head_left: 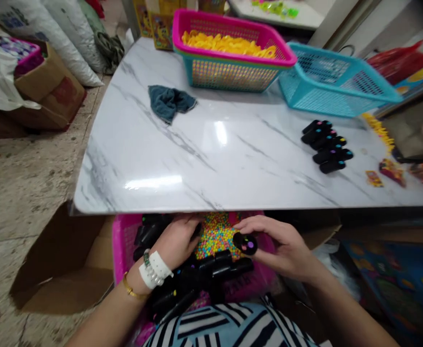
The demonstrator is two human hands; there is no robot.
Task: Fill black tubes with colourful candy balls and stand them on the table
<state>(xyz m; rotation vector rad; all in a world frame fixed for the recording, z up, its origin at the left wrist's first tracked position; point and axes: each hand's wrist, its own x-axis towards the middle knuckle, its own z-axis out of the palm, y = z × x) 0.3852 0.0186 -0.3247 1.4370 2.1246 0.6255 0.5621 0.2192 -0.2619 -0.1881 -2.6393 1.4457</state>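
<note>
A pink basket (119, 250) below the table's front edge holds small colourful beads (217, 234) and many black cylinders (222, 264). My right hand (282, 246), at the basket's right side, has thumb and fingers around a black cylinder (245, 244) with a few coloured beads at its end. On the left side of the basket, my left hand (178, 238) is curled around a dark piece (196, 232), mostly hidden by the hand. More black cylinders (327, 144) with coloured ends lie grouped on the table's right part.
The white marbled table (197, 159) carries a dark cloth (170, 102), a pink-rimmed basket (233, 58) of yellow pieces (229, 44), a blue basket (337, 82) and small packets (392, 172). An open cardboard box (67, 270) stands on the floor at left.
</note>
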